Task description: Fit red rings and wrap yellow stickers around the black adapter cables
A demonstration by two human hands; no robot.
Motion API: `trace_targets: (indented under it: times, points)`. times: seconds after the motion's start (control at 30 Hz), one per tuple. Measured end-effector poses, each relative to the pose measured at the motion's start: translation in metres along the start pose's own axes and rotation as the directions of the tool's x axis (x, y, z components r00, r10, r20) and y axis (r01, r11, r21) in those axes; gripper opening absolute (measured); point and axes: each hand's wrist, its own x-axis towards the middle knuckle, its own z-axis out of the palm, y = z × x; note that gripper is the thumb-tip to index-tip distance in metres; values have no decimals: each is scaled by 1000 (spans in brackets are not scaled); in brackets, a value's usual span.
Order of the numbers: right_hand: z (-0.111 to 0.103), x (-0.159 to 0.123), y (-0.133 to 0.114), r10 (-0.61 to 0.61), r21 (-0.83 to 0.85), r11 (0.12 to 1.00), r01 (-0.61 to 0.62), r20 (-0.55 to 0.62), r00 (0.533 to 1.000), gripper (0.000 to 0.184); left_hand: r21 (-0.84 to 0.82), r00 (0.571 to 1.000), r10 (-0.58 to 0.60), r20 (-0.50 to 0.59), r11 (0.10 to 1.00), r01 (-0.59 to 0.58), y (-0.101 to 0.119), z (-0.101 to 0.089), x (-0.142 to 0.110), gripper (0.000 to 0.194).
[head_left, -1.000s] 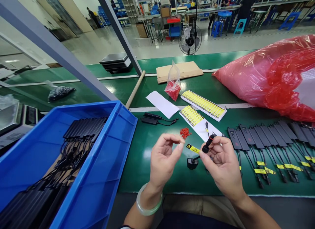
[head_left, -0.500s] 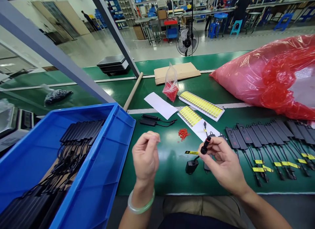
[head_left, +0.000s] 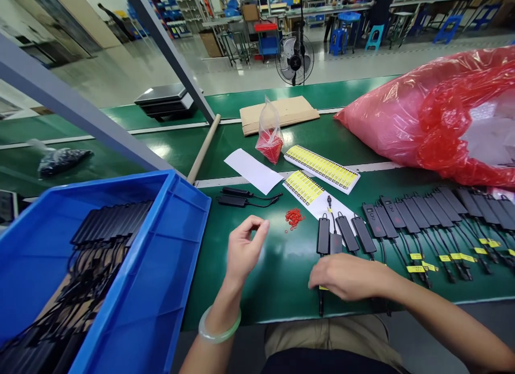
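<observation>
My left hand [head_left: 245, 250] is raised above the green bench, thumb and index fingertip pinched together in a loop. Whatever may be between the tips is too small to make out. A small pile of red rings [head_left: 295, 218] lies just beyond it. My right hand [head_left: 350, 277] is palm down low over the bench, its fingertips hidden. Below it runs the cable of a black box-shaped device [head_left: 323, 235], whose black connector [head_left: 321, 304] sticks out toward the front edge. Another black device [head_left: 346, 233] and several more lie beside it.
On the left stands a blue bin [head_left: 177, 240] with black devices. Yellow label sheets [head_left: 322, 169], a white sheet [head_left: 253, 171], a bag of red rings [head_left: 270, 143] and cardboard [head_left: 279, 115] lie behind. A large red bag [head_left: 386, 111] fills the back right.
My right hand has let go of the black connector with its red ring and turned palm down, lower. That device now lies flat among the others. My left hand remains raised, its pinch loop more visible.
</observation>
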Motion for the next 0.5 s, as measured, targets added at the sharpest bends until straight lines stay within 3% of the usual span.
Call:
trace_targets:
  times: [0.07,0.13,0.23,0.3,0.37,0.5]
  points:
    - [-12,11,19,173,26,985,-171,-138,975,22,220,991,80,104,970,-101,-7,14,11,17]
    - [-30,26,46,367,35,926,-375,-311,877,23,372,969,127,211,907,-200,-16,35,25,15]
    - [-57,49,93,536,47,806,-590,-479,695,28,428,934,124,335,863,-268,-34,72,53,54]
    - [-68,61,121,598,56,738,-672,-514,615,29,458,909,94,407,839,-292,-45,94,73,80]
    - [-71,70,139,624,51,706,-707,-516,586,31,485,884,42,466,824,-294,-54,110,91,95]
    - [-60,77,146,587,3,726,-688,-525,616,28,486,810,-64,583,826,-285,-70,120,114,103]
